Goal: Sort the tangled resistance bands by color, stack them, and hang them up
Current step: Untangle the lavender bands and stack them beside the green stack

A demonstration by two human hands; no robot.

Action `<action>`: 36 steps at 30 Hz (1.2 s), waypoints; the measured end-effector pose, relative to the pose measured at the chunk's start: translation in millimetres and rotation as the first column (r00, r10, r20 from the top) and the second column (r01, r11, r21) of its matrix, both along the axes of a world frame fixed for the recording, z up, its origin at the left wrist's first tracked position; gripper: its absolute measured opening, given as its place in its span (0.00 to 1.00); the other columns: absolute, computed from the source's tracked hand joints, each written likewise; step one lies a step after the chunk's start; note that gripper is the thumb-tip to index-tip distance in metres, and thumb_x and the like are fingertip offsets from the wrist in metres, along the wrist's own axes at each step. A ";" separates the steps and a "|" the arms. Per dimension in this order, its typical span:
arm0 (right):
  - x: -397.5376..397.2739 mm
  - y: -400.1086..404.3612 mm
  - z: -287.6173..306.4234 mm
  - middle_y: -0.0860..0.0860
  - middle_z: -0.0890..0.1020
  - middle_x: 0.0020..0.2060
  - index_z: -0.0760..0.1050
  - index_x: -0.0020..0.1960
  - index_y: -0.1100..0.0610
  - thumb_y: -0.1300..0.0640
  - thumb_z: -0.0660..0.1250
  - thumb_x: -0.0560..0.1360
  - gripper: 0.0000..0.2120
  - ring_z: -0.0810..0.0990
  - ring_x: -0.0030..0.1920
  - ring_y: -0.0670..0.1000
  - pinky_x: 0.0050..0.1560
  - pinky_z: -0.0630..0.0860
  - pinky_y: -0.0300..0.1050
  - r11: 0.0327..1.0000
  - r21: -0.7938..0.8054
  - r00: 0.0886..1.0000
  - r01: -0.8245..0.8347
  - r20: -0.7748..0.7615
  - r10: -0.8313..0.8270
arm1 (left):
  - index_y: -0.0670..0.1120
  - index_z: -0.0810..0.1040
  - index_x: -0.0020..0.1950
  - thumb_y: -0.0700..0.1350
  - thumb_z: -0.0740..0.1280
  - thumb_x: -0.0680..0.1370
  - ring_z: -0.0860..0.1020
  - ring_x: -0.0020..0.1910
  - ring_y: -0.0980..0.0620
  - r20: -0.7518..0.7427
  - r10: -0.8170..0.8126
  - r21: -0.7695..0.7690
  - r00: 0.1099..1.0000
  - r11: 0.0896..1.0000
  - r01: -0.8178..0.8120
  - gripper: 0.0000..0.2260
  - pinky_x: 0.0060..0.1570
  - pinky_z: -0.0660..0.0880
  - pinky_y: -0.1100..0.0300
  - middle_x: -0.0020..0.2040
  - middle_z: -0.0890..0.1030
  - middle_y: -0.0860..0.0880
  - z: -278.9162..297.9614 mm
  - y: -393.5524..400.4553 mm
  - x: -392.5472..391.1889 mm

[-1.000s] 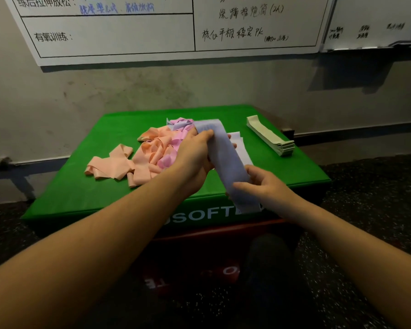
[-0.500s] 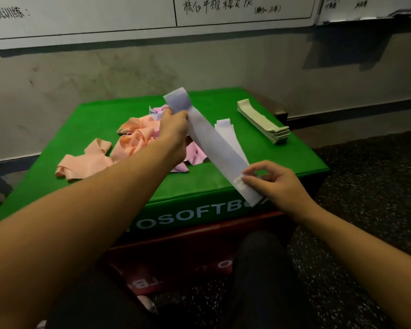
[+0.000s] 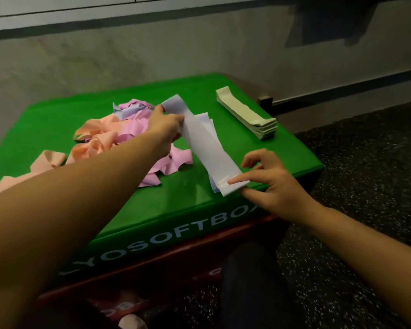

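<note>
- A pale blue band runs flat and taut through the middle of the frame, slanting from upper left to lower right above the green box.
- The left hand, just left of centre, grips the band's upper end, fingers curled round it.
- The right hand, at centre right, pinches the band's lower end between index finger on top and thumb beneath; its other fingers are curled loosely above.
- Under the held band lies a small flat layer of pale blue bands, showing at its upper right edge and at the lower end.
- A tangled heap of peach bands and pink bands sits on the box at centre left, partly hidden by the left forearm.
- One bluish band is caught in the heap's far side.
- A neat stack of pale green bands lies at the box's upper right corner, well apart from the heap.
- The box front shows white lettering, with a red box beneath it.
</note>
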State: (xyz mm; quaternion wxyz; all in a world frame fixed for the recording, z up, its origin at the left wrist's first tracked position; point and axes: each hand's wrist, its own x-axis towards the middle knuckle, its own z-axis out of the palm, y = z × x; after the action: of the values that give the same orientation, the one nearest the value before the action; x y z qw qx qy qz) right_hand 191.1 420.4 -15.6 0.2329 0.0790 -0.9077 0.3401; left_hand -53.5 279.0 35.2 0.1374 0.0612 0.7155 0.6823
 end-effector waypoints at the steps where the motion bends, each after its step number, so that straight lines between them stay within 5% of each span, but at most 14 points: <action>1: -5.4 4.5 -1.3 0.44 0.72 0.54 0.84 0.53 0.47 0.48 0.69 0.71 0.12 0.71 0.57 0.48 0.60 0.68 0.39 0.997 0.071 0.998 0.025 -0.061 -0.021 | 0.44 0.69 0.66 0.33 0.64 0.78 0.78 0.56 0.45 -0.008 -0.015 -0.007 1.000 1.000 0.015 0.18 0.54 0.81 0.49 0.58 0.77 0.44 -1.7 6.1 -5.2; 5: -28.3 16.2 1.2 0.48 0.81 0.49 0.84 0.53 0.55 0.55 0.69 0.73 0.11 0.76 0.50 0.50 0.53 0.73 0.42 0.988 0.156 0.982 -0.008 -0.187 0.037 | 0.43 0.70 0.58 0.30 0.64 0.77 0.78 0.50 0.46 -0.050 -0.035 -0.023 0.998 0.999 0.033 0.13 0.42 0.79 0.56 0.50 0.77 0.45 -6.9 33.7 -28.4; 8: -45.5 26.1 2.0 0.47 0.83 0.44 0.83 0.52 0.56 0.58 0.70 0.74 0.08 0.78 0.45 0.49 0.47 0.76 0.47 0.991 0.136 0.981 -0.002 -0.192 0.029 | 0.45 0.68 0.59 0.30 0.65 0.78 0.78 0.50 0.47 -0.043 -0.061 -0.072 0.997 0.996 0.058 0.15 0.46 0.81 0.54 0.50 0.76 0.46 -12.0 51.9 -44.3; 13: -62.6 45.3 -2.2 0.48 0.81 0.45 0.83 0.48 0.58 0.56 0.69 0.74 0.07 0.76 0.47 0.51 0.50 0.73 0.46 0.987 0.149 0.974 0.062 -0.224 -0.027 | 0.45 0.67 0.59 0.30 0.64 0.78 0.78 0.58 0.42 -0.085 -0.089 -0.189 0.992 0.979 0.071 0.15 0.58 0.79 0.45 0.55 0.76 0.43 -26.3 73.6 -71.8; 16: -69.8 52.2 -10.5 0.49 0.82 0.45 0.85 0.50 0.57 0.56 0.70 0.75 0.07 0.77 0.46 0.52 0.49 0.74 0.47 0.979 0.199 0.979 0.034 -0.205 0.008 | 0.45 0.69 0.64 0.32 0.66 0.78 0.78 0.57 0.45 -0.134 -0.133 -0.276 0.982 0.957 0.092 0.18 0.58 0.79 0.51 0.57 0.76 0.43 -35.0 81.1 -84.6; 23: -78.7 42.6 -34.0 0.48 0.82 0.45 0.85 0.52 0.53 0.55 0.73 0.75 0.07 0.77 0.44 0.51 0.42 0.76 0.54 0.954 0.275 0.988 -0.119 -0.063 0.141 | 0.46 0.70 0.64 0.32 0.68 0.77 0.78 0.47 0.53 -0.211 -0.213 -0.376 0.954 0.919 0.122 0.18 0.35 0.75 0.68 0.53 0.78 0.46 -58.7 81.9 -94.4; 31: -72.2 42.2 -32.7 0.45 0.80 0.47 0.83 0.54 0.50 0.48 0.71 0.74 0.11 0.75 0.47 0.43 0.49 0.74 0.46 0.956 0.234 0.981 -0.178 0.115 0.155 | 0.44 0.74 0.66 0.41 0.71 0.77 0.73 0.59 0.50 -0.476 -0.360 -0.635 0.802 0.772 -0.030 0.18 0.62 0.69 0.60 0.65 0.71 0.44 -71.8 78.7 -102.3; 36: -70.5 38.6 -25.3 0.44 0.80 0.48 0.83 0.55 0.50 0.46 0.68 0.75 0.12 0.76 0.49 0.44 0.51 0.75 0.46 0.973 0.179 0.982 -0.149 0.138 0.125 | 0.46 0.72 0.69 0.42 0.72 0.77 0.70 0.57 0.52 -0.462 -0.343 -0.632 0.818 0.775 -0.032 0.22 0.52 0.68 0.69 0.70 0.63 0.45 -59.4 72.1 -97.4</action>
State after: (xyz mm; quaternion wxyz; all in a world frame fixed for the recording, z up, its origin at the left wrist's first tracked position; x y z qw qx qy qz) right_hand 120.6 459.1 -40.8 0.1425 0.1417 -0.9410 0.2723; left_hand -150.9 351.1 -24.2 -0.0045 0.2696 0.8971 0.3499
